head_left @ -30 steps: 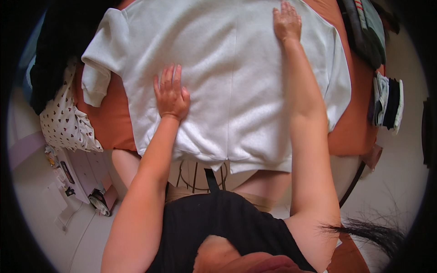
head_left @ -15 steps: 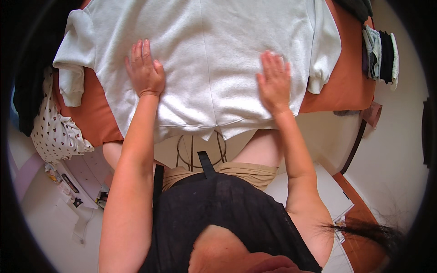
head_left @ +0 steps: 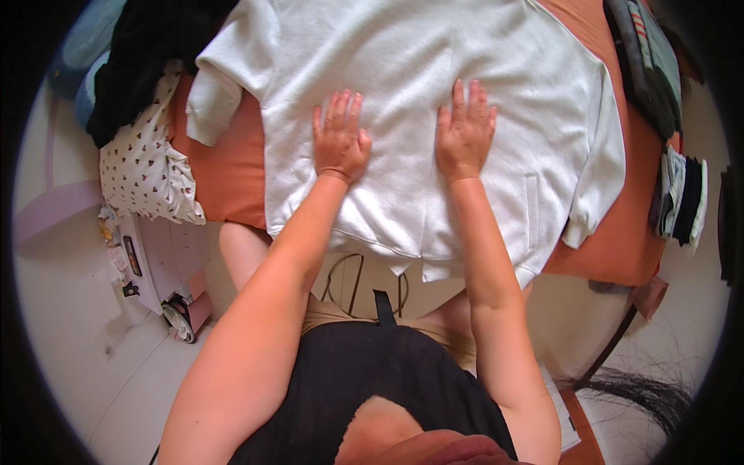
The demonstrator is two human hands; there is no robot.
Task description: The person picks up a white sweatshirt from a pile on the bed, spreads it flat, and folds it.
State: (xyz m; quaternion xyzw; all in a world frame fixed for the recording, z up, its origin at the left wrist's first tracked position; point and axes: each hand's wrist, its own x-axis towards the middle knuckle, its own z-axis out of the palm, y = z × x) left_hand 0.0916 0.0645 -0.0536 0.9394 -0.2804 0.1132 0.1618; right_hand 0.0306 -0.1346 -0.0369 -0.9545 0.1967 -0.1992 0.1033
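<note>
Light grey garment (head_left: 403, 132), long-sleeved, spread over the middle of the orange cloth (head_left: 229, 182). Centre seam runs toward the wearer; hem droops past the orange cloth's near edge, with a split at the middle. One sleeve, on the orange cloth's left part, is bent back with its cuff toward the wearer; the other slants down over the right part. A slit like a pocket opening shows low on the right half. Fabric rippled, not flat.

Left hand (head_left: 339, 139): palm down on the garment, over the orange cloth's middle, a little left; fingers straight, nothing gripped. Right hand (head_left: 466, 136): same pose, a little right of that middle; fingers extended, no pinch. Hands well apart.

At the orange cloth's left edge, a patterned white cloth (head_left: 147, 174) hangs over; farther back on that side, a black cloth (head_left: 159, 62). Far right corner: dark folded clothes (head_left: 649, 74). Right edge, nearer: a stack of folded clothes (head_left: 683, 198). Below the near edge: a wire frame (head_left: 353, 283), partly hidden.
</note>
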